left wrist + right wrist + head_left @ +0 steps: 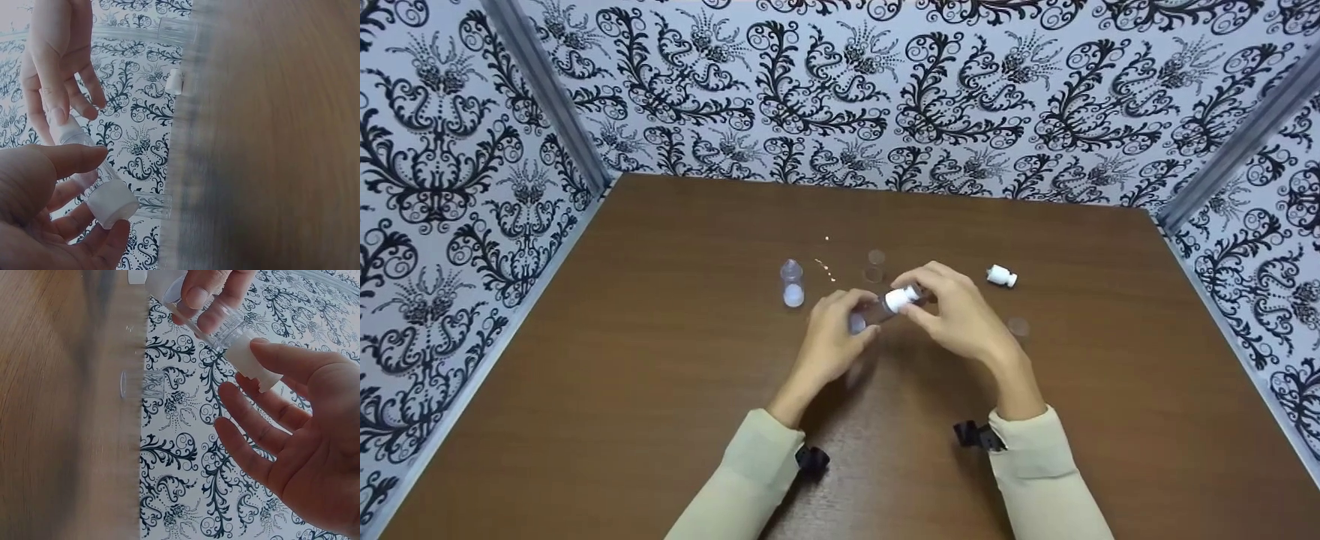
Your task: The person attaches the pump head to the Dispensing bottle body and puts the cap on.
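Observation:
My left hand [831, 334] grips a small clear bottle [871, 310] with a white base, held tilted above the table. At the bottle's upper end, my right hand [956, 311] pinches a white pump top [900, 298] between thumb and fingers. In the right wrist view that pump top [246, 357] sits right at the bottle's neck, with the right hand's lower fingers spread beneath it. The bottle's white base [112, 202] faces the camera in the left wrist view, the left fingers and thumb curled around the clear body.
A second clear bottle [792, 283] with a white base is left of the hands. Another white pump top [1001, 276] lies to the right. Clear caps [875, 262] are behind the hands and beside the right wrist. Small pale bits [826, 268] dot the brown table [645, 360].

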Available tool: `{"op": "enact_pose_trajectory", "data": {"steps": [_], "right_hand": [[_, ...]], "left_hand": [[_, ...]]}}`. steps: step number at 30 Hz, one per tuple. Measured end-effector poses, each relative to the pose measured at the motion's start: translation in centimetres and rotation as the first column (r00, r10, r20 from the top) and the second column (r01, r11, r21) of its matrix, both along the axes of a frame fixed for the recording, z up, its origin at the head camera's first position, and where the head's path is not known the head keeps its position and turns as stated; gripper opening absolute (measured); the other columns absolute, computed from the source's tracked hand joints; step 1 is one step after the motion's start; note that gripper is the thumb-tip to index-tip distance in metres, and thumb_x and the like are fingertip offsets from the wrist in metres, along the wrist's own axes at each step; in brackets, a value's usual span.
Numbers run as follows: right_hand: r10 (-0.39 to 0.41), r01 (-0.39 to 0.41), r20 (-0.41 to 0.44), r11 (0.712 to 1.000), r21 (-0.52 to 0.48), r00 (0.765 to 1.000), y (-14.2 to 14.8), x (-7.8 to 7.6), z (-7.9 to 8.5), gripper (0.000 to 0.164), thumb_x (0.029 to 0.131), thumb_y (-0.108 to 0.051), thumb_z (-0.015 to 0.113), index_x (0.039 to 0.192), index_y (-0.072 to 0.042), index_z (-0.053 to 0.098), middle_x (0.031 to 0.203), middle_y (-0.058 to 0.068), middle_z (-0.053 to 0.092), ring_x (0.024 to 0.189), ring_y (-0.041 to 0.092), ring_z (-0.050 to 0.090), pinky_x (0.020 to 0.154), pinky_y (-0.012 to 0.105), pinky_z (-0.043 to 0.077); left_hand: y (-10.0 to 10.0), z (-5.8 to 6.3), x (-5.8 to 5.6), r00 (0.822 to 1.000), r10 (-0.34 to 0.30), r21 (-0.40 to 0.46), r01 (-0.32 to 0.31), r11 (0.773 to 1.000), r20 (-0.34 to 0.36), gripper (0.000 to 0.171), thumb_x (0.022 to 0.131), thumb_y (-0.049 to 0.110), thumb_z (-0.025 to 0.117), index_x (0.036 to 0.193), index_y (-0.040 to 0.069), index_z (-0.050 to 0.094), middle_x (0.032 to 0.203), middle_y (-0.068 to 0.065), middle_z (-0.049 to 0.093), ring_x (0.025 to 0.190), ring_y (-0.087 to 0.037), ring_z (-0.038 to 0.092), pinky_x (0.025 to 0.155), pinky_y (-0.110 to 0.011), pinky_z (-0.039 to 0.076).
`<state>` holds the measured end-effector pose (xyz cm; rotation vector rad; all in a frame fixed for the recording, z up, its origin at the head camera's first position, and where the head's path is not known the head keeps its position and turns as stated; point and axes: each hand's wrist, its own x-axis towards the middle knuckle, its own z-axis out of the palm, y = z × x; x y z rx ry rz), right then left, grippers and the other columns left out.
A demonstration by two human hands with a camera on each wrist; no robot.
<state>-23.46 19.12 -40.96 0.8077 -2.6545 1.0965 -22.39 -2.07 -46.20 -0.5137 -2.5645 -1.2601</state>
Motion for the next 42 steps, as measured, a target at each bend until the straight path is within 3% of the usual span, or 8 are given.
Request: {"op": "enact_pose_trajectory", "data": {"steps": [16,23,27,33,42], "right_hand": [[-0.130,0.127,0.059,0.990,0.057,0.990,-0.3,-0.2,-0.3,0.012,0.097,-0.027,0.079,0.101,-0.017,0.077,0.094,-0.002,0.071,0.086,0.019,0.062,0.080,0.037,0.049],[-0.212,0.208,0.050,0.975,0.075,0.976,-0.4,-0.1,-0.5,0.022,0.096,-0.037,0.079,0.094,-0.016,0.077,0.081,-0.002,0.069,0.076,0.018,0.059,0.072,0.037,0.047],[-0.234,0.230,0.041,0.970,0.077,0.971,-0.4,-0.2,-0.3,0.028,0.097,-0.044,0.076,0.099,-0.016,0.078,0.087,0.000,0.072,0.080,0.022,0.062,0.076,0.038,0.048],[-0.167,0.165,0.051,0.985,0.051,0.985,0.1,-0.1,0.2,0.040,0.100,-0.040,0.074,0.127,-0.010,0.074,0.122,0.006,0.075,0.114,0.028,0.068,0.101,0.046,0.050],[-0.009,0.010,0.055,1.000,-0.022,0.998,1.1,0.1,0.4,0.047,0.095,-0.023,0.082,0.139,-0.015,0.068,0.125,0.000,0.070,0.111,0.017,0.066,0.107,0.041,0.051]], "left_hand": [[0.1,-0.2,0.0,1.000,-0.016,0.008,0.016,1.000,0.005,0.035,0.084,0.007,0.087,0.117,0.007,0.074,0.111,-0.012,0.074,0.104,-0.031,0.066,0.097,-0.049,0.048],[0.2,-0.2,0.2,0.999,-0.043,0.003,0.043,0.999,0.017,0.035,0.085,0.008,0.087,0.117,0.006,0.073,0.112,-0.013,0.075,0.105,-0.032,0.067,0.096,-0.049,0.049],[0.2,0.0,0.1,0.999,-0.050,0.002,0.050,0.999,-0.002,0.034,0.085,0.008,0.088,0.116,0.007,0.073,0.111,-0.009,0.074,0.104,-0.028,0.069,0.096,-0.046,0.050],[0.3,-0.1,0.0,0.999,-0.043,-0.003,0.043,0.999,0.000,0.034,0.085,0.009,0.088,0.116,0.008,0.073,0.110,-0.008,0.074,0.104,-0.027,0.069,0.096,-0.046,0.051],[0.2,0.1,0.0,0.999,-0.039,0.011,0.039,0.999,-0.002,0.035,0.085,0.009,0.088,0.116,0.008,0.073,0.110,-0.009,0.074,0.105,-0.029,0.070,0.095,-0.046,0.053]]}}
